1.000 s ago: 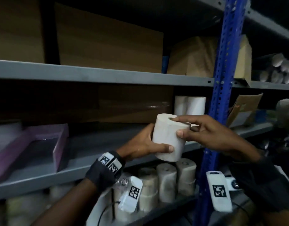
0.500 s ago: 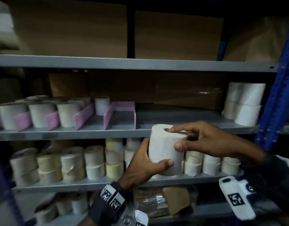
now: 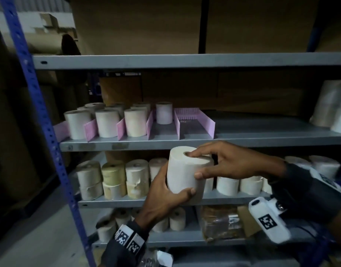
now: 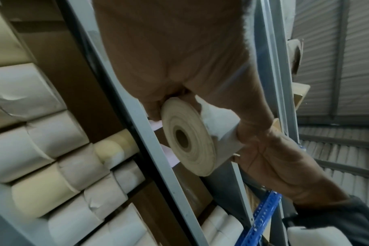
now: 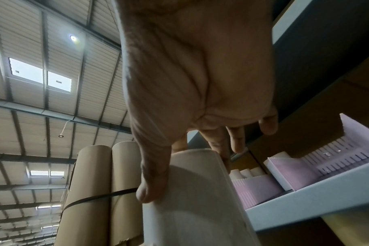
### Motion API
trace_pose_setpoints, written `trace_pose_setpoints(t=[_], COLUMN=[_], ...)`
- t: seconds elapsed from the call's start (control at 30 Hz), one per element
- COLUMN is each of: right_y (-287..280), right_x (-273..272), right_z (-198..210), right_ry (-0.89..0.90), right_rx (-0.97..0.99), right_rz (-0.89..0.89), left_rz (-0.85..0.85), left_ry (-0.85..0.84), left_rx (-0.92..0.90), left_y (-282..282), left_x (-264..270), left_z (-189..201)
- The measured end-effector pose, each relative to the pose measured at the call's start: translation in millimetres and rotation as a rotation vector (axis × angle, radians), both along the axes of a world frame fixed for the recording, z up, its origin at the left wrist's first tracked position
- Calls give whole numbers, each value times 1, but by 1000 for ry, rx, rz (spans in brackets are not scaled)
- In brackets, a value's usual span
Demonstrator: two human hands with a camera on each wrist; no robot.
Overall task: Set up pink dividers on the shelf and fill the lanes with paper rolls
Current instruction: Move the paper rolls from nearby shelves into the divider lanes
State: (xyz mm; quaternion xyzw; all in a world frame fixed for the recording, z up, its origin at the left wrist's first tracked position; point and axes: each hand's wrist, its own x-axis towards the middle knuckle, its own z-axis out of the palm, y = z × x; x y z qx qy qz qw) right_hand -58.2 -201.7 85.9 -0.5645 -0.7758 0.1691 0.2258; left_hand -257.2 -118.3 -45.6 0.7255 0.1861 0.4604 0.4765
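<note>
Both hands hold one white paper roll (image 3: 183, 174) upright in front of the grey shelf (image 3: 185, 144), just below its front edge. My left hand (image 3: 165, 191) grips it from below and the side, and my right hand (image 3: 223, 164) pinches its top rim and side. Pink dividers (image 3: 176, 125) stand on that shelf. The three left lanes hold several rolls (image 3: 106, 123), the fourth lane has one roll (image 3: 163, 112) at the back, and the rightmost lane (image 3: 194, 128) is bare. The left wrist view shows the roll's end with its core hole (image 4: 181, 135). The right wrist view shows the roll (image 5: 196, 191) under my thumb.
A blue upright post (image 3: 40, 116) stands at the left. Cardboard boxes (image 3: 135, 24) fill the top shelf. Stacked rolls (image 3: 115, 178) crowd the shelf below, and large white rolls (image 3: 333, 106) sit at the far right of the divider shelf. Bare shelf lies right of the dividers.
The view has swung left along the shelf, bringing the divider lanes in front. Both hands keep the same hold on the roll, now just below the open lanes.
</note>
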Motion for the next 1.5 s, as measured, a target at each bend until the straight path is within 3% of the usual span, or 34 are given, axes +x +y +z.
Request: trace_pose_setpoints(t=[0.27,0.5,0.6,0.77,0.97,1.1,1.23,1.3,1.5], right_y=[45,92,115,163,207,230,255,265,302], right_x=[-25,-23,-20,-7,6,10,10,10,11], right_z=[11,21,28,36,34,39,46,50,57], right_ry=[-213,-218,-286,-235,-174,-195,-525,-588,-546], right_rx=[154,250,249,249,191,127,102,95,-9], right_rz=[-53,-139,-193,-104,-93,-102,-170,-206,-190], left_rz=[97,528,605,619,642,664,684,697,758], left_ry=[-133,-147,-57,219,517,576,635,683,699], left_rx=[36,253,380,541,587,640,659,689,723], left_y=[36,55,59,78,114,135,151,156,158], left_x=[-12,11,23,39,48,51,53,54,56], left_z=[-9,-19,-26,-35,-37,-34,-30,-29,-31])
